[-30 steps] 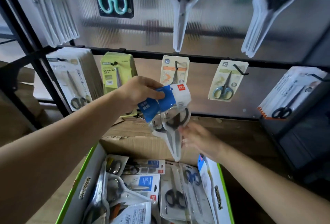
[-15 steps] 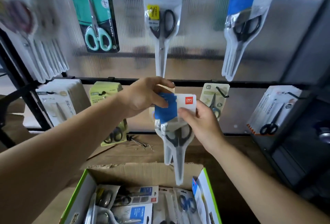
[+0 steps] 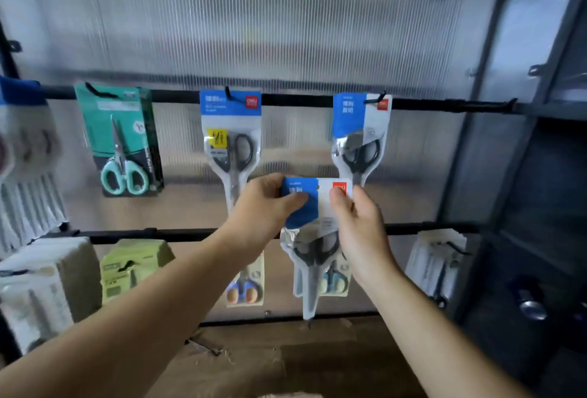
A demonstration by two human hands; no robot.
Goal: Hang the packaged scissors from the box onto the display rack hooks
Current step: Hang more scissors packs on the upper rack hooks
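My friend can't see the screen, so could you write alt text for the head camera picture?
Two hands hold a blue-and-white pack of scissors up before a display rack, the left hand pinching the card's left edge and the right hand its right. Above, more scissor packs hang from hooks on a black rail.

The display rack's upper rail (image 3: pixel 301 100) carries, from its left end, blurred white packs (image 3: pixel 25 156), a teal scissors pack (image 3: pixel 122 140), a blue-topped pack (image 3: pixel 231 137) and a blue-and-white pack (image 3: pixel 360 134). A further hook (image 3: pixel 505 104) juts near its right end. The lower rail (image 3: pixel 158 234) holds a white stack (image 3: pixel 47 277), a green stack (image 3: pixel 133 267) and, at the right end, a white pack (image 3: pixel 435 261).
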